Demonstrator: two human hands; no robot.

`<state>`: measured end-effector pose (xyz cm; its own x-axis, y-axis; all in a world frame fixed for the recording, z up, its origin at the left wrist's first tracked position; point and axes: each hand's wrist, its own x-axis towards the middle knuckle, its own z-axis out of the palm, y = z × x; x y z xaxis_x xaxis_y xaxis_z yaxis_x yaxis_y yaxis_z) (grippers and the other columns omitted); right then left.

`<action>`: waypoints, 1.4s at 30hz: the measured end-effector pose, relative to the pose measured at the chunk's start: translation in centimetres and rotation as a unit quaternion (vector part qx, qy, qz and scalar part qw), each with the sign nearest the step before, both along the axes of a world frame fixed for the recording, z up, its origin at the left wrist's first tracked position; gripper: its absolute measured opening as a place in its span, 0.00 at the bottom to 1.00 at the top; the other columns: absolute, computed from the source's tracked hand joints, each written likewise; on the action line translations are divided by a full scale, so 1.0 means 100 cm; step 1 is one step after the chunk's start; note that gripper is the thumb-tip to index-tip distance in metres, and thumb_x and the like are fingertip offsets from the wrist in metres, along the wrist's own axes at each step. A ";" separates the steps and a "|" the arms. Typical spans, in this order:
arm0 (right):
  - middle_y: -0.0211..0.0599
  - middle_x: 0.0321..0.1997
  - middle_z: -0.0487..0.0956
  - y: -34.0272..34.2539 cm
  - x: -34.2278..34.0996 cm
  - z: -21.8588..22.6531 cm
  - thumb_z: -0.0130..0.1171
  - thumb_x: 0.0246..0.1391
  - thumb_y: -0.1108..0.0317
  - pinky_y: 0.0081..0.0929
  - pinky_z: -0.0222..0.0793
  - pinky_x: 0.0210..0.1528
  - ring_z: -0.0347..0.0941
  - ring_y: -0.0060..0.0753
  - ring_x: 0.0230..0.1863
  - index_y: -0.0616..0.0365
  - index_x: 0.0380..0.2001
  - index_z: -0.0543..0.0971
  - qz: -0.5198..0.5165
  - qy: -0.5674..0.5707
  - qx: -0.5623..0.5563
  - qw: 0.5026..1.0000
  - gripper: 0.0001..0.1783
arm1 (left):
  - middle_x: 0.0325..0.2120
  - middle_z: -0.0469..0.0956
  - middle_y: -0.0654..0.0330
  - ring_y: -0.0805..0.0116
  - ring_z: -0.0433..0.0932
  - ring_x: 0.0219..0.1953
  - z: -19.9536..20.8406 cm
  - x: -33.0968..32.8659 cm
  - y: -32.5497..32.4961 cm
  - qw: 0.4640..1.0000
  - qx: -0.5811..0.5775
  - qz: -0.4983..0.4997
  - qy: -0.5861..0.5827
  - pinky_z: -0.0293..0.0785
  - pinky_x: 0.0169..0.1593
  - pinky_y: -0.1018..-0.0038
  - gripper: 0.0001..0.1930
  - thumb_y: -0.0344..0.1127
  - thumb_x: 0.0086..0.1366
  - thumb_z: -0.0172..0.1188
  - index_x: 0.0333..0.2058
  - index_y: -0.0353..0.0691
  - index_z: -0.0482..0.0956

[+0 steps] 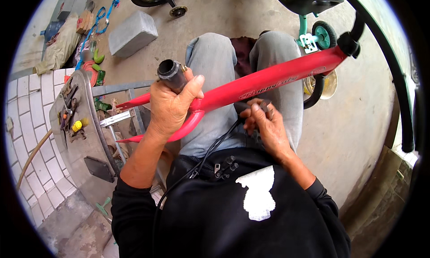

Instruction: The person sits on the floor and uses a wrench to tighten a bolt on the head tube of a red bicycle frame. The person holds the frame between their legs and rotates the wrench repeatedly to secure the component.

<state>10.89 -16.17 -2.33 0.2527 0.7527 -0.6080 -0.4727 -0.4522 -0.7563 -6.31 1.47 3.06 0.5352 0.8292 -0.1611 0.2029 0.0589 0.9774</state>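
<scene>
A red bicycle frame (273,79) lies across my grey-trousered thighs. Its forked rear end points left, and the front end with black handlebars (389,47) is at the upper right. My left hand (172,99) is closed around the short upright tube at the fork, just below its dark, open-topped end (169,70). A small brass-coloured piece shows beside that rim. Under the frame's middle, my right hand (268,123) is closed on a dark cylindrical thing (242,107), partly hidden by the fingers and frame. Black cables (219,141) run beside it across my lap.
At left stands a round metal-topped table (85,146) holding several hand tools, a yellow piece (77,126) and a dark flat object. A grey block (133,33) lies beyond it. A green-wheeled child's bike (323,34) stands upper right, with a yellowish round container behind the frame.
</scene>
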 end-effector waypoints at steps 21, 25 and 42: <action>0.39 0.40 0.83 0.035 0.006 0.062 0.44 0.75 0.67 0.21 0.80 0.35 0.79 0.21 0.34 0.69 0.53 0.70 0.085 0.143 0.180 0.970 0.14 | 0.28 0.80 0.61 0.75 0.78 0.29 0.003 0.022 -0.015 0.997 0.034 0.008 0.062 0.77 0.35 0.76 0.04 0.24 0.68 0.62 0.37 0.36 0.74; 0.42 0.43 0.81 0.043 0.006 0.064 0.42 0.76 0.66 0.23 0.81 0.38 0.79 0.25 0.38 0.65 0.63 0.69 0.111 0.167 0.189 0.961 0.20 | 0.30 0.80 0.63 0.77 0.79 0.29 0.003 0.023 -0.016 0.999 0.003 0.020 0.025 0.77 0.34 0.79 0.06 0.26 0.67 0.65 0.38 0.37 0.75; 0.36 0.34 0.82 0.046 0.011 0.074 0.45 0.74 0.68 0.19 0.76 0.28 0.78 0.21 0.29 0.64 0.61 0.72 0.147 0.008 0.189 0.971 0.18 | 0.28 0.81 0.63 0.79 0.77 0.26 0.001 0.026 -0.021 1.000 0.015 0.023 0.008 0.74 0.29 0.81 0.07 0.28 0.67 0.66 0.39 0.37 0.75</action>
